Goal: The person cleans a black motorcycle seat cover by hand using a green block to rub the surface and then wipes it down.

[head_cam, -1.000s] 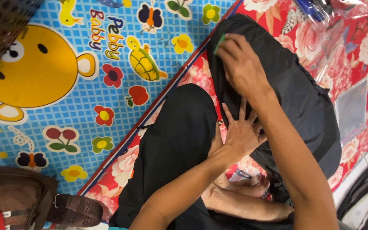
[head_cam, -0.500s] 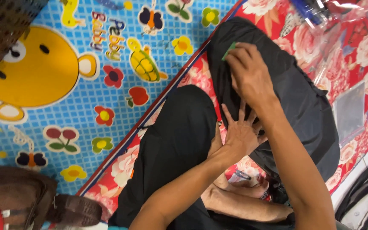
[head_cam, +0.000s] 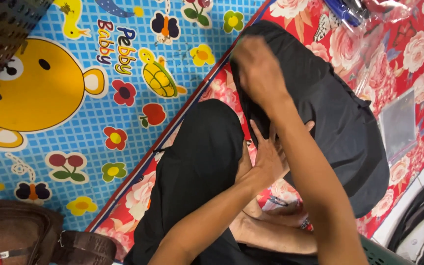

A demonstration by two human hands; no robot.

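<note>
While the left hand (head_cam: 267, 156) lay flat, fingers spread, on the near edge of the black garment (head_cam: 334, 122), the right hand (head_cam: 257, 73) was blurred at its far end, grip not discernible. Garment lay on the red floral mat (head_cam: 418, 54), beside the blue cartoon mat (head_cam: 74, 98).

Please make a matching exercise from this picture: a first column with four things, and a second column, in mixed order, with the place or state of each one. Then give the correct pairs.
Things:
1. left hand
2. right hand
3. brown bag
4. clear plastic bag

Places or states:
A. lies on the red flowered cloth, right of the black garment
B. pressed flat, fingers spread, on the near edge of the black garment
C. bottom left corner, on the blue cartoon mat
D. blurred, on the far end of the black garment

Pairs: 1-B, 2-D, 3-C, 4-A
</note>
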